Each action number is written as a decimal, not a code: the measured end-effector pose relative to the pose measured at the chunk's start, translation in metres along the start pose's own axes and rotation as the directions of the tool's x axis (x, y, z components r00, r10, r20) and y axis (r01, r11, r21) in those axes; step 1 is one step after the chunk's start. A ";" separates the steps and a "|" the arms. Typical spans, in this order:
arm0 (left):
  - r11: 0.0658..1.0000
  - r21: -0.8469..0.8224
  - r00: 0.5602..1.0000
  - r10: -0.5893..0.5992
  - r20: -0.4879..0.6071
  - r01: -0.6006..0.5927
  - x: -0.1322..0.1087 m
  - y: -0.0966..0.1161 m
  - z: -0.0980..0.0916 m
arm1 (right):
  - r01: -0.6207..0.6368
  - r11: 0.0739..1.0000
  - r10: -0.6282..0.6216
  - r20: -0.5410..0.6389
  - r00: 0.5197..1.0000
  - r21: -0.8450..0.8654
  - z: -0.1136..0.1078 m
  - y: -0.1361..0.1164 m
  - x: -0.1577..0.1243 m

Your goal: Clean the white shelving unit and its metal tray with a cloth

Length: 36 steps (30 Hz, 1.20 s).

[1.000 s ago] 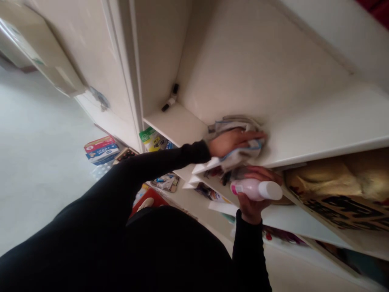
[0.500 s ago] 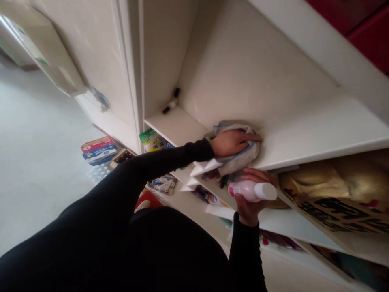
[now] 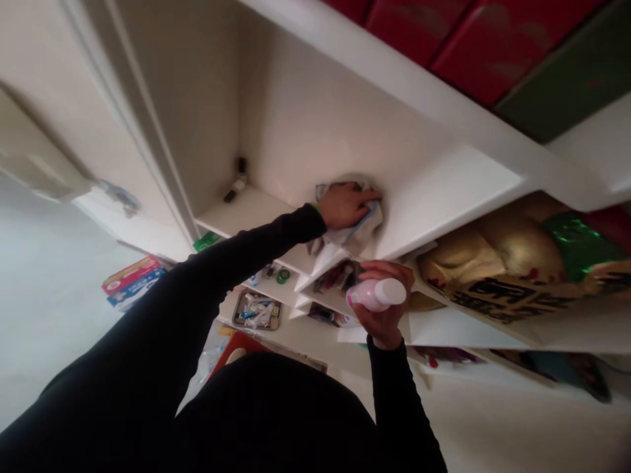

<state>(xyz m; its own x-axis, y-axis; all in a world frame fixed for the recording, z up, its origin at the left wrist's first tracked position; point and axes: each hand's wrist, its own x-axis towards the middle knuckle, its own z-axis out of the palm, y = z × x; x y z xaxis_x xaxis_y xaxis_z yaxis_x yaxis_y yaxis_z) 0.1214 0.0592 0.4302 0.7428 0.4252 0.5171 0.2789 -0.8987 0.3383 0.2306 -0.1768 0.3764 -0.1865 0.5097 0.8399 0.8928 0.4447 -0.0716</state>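
My left hand [image 3: 345, 205] presses a crumpled white cloth with blue edging [image 3: 359, 231] against the white panel of a shelf unit [image 3: 444, 194]. My right hand [image 3: 383, 309] grips a pink plastic bottle with a white cap [image 3: 377, 295], just below the cloth and apart from it. Both of my sleeves are black. The bottle's nozzle or opening is hidden from this angle.
Red panels [image 3: 493, 39] run along the top of the unit. A gold and green package [image 3: 513, 253] fills a compartment to the right. A tray of small items [image 3: 256, 310] and printed boxes [image 3: 132, 282] lie beyond my left arm.
The view has swung, so more red panels show and the hands sit further left in the picture. The cloth looks more bunched under my left hand. The bottle stays in my right hand.
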 end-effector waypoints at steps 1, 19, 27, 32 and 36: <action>0.999 0.033 1.000 -0.006 -0.003 0.006 0.003 0.000 -0.002 | -0.001 1.000 0.001 0.001 1.000 -0.002 0.000 0.000 0.001; 0.982 0.178 0.998 -0.062 -0.024 0.065 -0.002 0.001 -0.018 | -0.079 0.995 0.083 -0.053 0.995 0.066 0.011 0.001 0.007; 0.971 0.146 0.981 -0.179 -0.068 0.187 -0.012 0.007 -0.017 | -0.039 0.995 0.047 -0.093 0.994 0.096 0.013 0.001 0.007; 0.994 -0.091 0.998 0.063 -0.006 -0.063 -0.054 0.011 -0.012 | -0.018 0.994 0.025 -0.072 0.997 0.106 0.010 0.003 0.005; 0.980 -0.126 0.987 0.160 0.017 -0.156 -0.068 0.013 -0.010 | -0.007 0.995 0.015 -0.077 0.997 0.102 0.011 0.003 0.004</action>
<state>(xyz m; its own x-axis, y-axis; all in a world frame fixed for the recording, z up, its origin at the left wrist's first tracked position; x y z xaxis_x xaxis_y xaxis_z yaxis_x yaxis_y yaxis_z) 0.0683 0.0197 0.4076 0.7879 0.2742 0.5513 0.0802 -0.9334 0.3497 0.2281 -0.1650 0.3739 -0.1413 0.4579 0.8777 0.8474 0.5143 -0.1319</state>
